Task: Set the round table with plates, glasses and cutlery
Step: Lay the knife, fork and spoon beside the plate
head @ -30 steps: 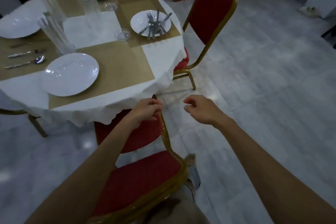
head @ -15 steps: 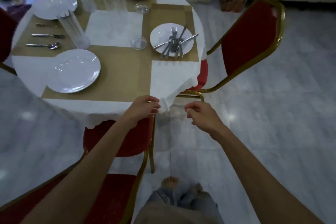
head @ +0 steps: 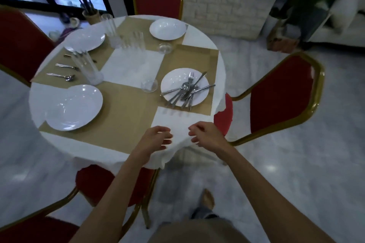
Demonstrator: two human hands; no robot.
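The cutlery pile (head: 185, 89) is heaped on the plate (head: 173, 79) at the table's right side, w/ long axes fanned roughly near-to-far and handle ends turned toward the near edge. It is found straight beyond the fingers, approx. between both hands (right hand (head: 207, 133) judged marginally nearer). Left hand (head: 156, 137) and right are seen over the cloth edge, fingers loosely curled, nothing gripped.

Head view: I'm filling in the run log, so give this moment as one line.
left hand: loosely curled, empty | right hand: same | cutlery: heaped on plate | table: partly set
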